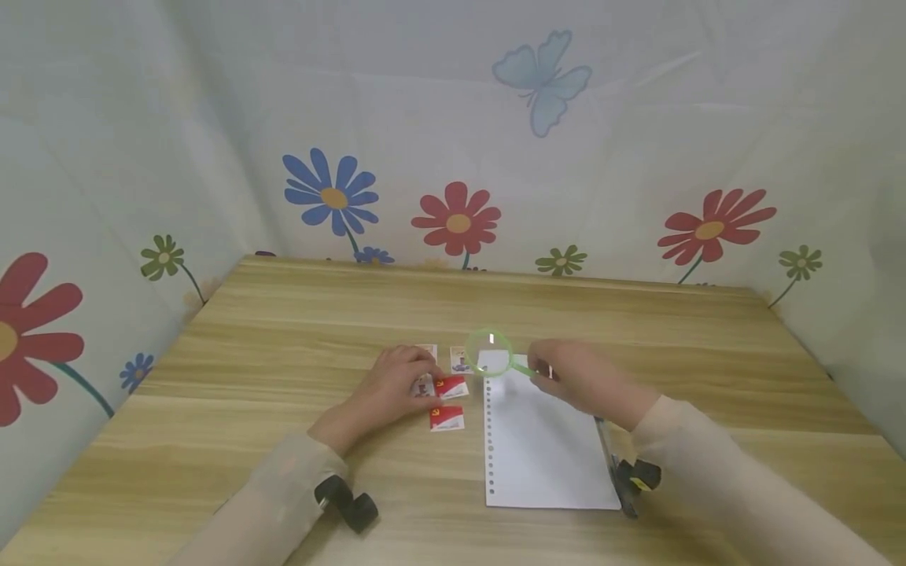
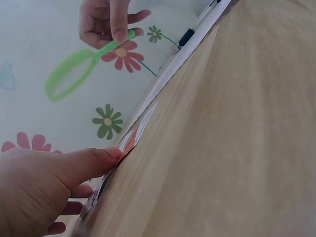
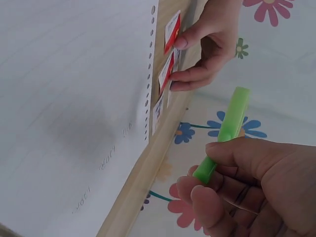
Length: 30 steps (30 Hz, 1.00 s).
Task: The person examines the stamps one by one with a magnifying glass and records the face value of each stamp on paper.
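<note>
Green magnifier [image 2: 98,53]: right hand [image 1: 580,377] pinches; spread left hand [image 1: 396,385] touches cards [image 1: 447,419].

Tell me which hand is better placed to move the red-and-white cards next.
Probably the left hand: it rests at the red-and-white cards, whereas the right hand holds the green magnifying glass.

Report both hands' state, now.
Left hand: open, touching small rectangular red-and-white cards.
Right hand: closed, holding a round green magnifying glass by its handle.
</note>
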Each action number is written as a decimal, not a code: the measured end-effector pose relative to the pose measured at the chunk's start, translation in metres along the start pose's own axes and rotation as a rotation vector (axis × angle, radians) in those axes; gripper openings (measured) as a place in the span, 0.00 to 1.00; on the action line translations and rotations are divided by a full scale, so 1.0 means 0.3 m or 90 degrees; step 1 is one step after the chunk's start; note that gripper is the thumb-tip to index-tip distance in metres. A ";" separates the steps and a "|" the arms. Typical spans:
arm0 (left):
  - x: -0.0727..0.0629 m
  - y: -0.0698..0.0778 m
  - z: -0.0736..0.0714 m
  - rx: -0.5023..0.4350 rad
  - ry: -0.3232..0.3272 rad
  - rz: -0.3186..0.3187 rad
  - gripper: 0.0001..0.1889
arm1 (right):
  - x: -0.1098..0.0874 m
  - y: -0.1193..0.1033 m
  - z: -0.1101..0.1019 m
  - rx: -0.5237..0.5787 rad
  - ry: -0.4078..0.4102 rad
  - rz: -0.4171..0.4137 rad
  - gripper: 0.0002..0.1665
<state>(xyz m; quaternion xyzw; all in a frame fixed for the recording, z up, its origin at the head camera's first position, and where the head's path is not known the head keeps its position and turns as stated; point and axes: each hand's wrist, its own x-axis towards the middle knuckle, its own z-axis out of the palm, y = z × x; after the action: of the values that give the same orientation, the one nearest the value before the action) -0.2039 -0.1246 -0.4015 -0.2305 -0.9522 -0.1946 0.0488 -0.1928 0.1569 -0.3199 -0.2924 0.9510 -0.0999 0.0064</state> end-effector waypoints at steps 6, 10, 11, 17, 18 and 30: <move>-0.001 -0.002 0.000 -0.005 0.004 0.009 0.18 | 0.023 -0.042 0.039 -0.024 0.002 -0.043 0.06; 0.003 -0.006 0.002 0.001 0.009 0.017 0.19 | 0.029 -0.062 0.055 -0.017 -0.010 -0.052 0.06; 0.003 -0.006 0.002 0.005 0.010 0.019 0.21 | 0.030 -0.067 0.059 -0.016 -0.015 -0.055 0.06; 0.004 -0.011 0.003 0.017 0.002 0.017 0.28 | 0.034 -0.087 0.077 -0.047 -0.009 -0.090 0.06; 0.004 -0.012 0.002 0.016 0.001 0.016 0.29 | 0.034 -0.089 0.079 -0.055 -0.003 -0.094 0.06; -0.007 0.007 -0.017 0.004 -0.001 0.022 0.28 | 0.034 -0.092 0.090 -0.079 0.029 -0.134 0.06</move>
<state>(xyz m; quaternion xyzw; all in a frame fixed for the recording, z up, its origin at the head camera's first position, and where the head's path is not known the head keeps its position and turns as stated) -0.2011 -0.1258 -0.3964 -0.2467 -0.9488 -0.1903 0.0524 -0.1839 0.1238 -0.3406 -0.3878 0.9195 -0.0478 -0.0439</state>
